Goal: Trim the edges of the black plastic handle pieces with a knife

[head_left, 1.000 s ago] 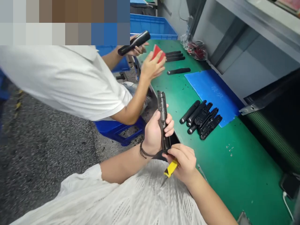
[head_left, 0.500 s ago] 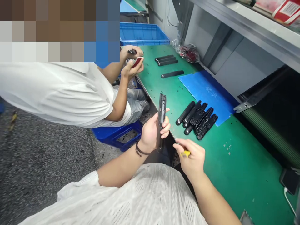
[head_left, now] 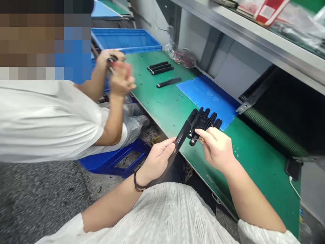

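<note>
My left hand [head_left: 156, 158] grips a long black plastic housing [head_left: 180, 139], tilted up and to the right over the edge of the green bench [head_left: 256, 169]. My right hand [head_left: 217, 148] is closed around a small yellow-handled tool [head_left: 201, 138], of which only a sliver shows. It hovers just right of the housing's upper end. Right behind both hands a cluster of several black housings [head_left: 204, 122] lies on the bench, partly on a blue mat [head_left: 208, 96].
A co-worker in a white shirt [head_left: 50, 118] sits at left, hands [head_left: 119, 76] busy with a black part. More black parts [head_left: 160, 67] lie farther along the bench. A blue crate [head_left: 125, 39], a plastic bag [head_left: 181, 56] and a blue stool [head_left: 114, 159] are nearby.
My left hand has lowered and tilted the housing from upright toward the pile. My right hand rose from my lap to the bench. The view swung right; the co-worker's hands came together.
</note>
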Demonstrator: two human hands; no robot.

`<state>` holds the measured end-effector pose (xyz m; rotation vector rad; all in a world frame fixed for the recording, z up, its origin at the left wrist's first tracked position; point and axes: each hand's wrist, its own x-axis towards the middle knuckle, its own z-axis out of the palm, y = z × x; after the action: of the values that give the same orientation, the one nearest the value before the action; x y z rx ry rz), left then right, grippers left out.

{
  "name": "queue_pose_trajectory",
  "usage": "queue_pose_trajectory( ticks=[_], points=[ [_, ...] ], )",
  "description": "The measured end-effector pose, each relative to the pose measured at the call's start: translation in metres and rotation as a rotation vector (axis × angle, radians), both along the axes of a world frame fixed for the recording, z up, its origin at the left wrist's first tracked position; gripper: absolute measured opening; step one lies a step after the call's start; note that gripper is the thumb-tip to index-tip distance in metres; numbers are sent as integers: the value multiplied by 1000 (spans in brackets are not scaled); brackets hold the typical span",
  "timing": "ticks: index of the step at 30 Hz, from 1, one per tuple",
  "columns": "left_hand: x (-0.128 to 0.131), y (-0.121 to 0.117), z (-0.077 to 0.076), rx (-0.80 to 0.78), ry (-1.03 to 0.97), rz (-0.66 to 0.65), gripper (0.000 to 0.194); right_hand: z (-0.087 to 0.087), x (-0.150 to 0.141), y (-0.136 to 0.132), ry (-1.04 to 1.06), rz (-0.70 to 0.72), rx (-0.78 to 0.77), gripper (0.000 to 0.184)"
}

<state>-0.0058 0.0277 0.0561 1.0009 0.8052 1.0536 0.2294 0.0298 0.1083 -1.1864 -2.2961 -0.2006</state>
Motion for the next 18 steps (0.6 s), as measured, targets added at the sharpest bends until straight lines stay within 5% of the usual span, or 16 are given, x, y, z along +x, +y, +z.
queue_pose_trajectory(
  ticks=[9, 18],
  points=[
    [14, -4, 7, 294, 237, -192, 49, 37, 21, 16, -208, -28, 142, 61],
    [36, -10, -7, 259, 168, -119, 53, 21, 20, 9, -227, -167, 235, 57]
  ],
)
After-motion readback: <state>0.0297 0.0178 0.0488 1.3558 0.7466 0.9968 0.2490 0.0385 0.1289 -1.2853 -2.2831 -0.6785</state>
